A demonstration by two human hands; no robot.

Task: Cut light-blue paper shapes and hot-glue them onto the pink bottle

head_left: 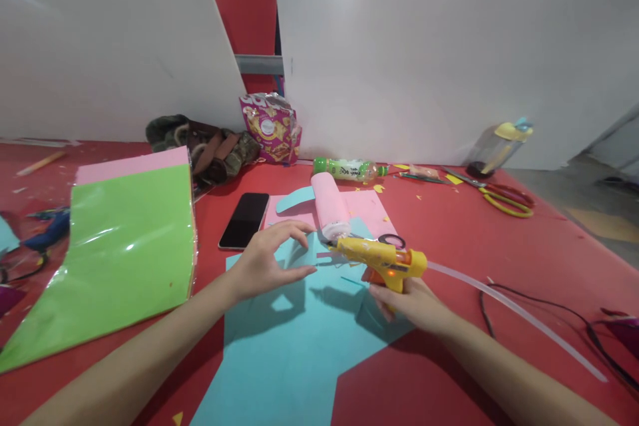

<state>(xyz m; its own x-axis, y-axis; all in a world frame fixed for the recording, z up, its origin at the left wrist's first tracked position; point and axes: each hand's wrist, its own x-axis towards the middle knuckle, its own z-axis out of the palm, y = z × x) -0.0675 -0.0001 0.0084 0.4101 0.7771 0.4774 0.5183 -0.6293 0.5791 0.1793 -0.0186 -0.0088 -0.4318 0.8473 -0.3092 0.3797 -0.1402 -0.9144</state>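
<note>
My right hand (404, 299) is wrapped round the handle of a yellow hot glue gun (372, 253), whose nozzle points left and whose small orange light is lit. A long clear glue stick (519, 309) trails out of its back. Between the thumb and fingers of my left hand (269, 256) is a small light blue paper piece (302, 253), just left of the nozzle. Behind them lies a pink paper-wrapped cylinder (329, 203) with a light blue paper flap (295, 200) sticking out to its left. Beneath both hands spreads a light blue sheet (279, 353).
A phone (244, 219) and plastic-sleeved green paper (130, 239) lie at left. Farther back are a camouflage bag (219, 153), a snack packet (272, 126) and a green-capped bottle (347, 169). Scissors (504, 200) and a clear cup (499, 146) are at right. White boards (424, 66) stand behind.
</note>
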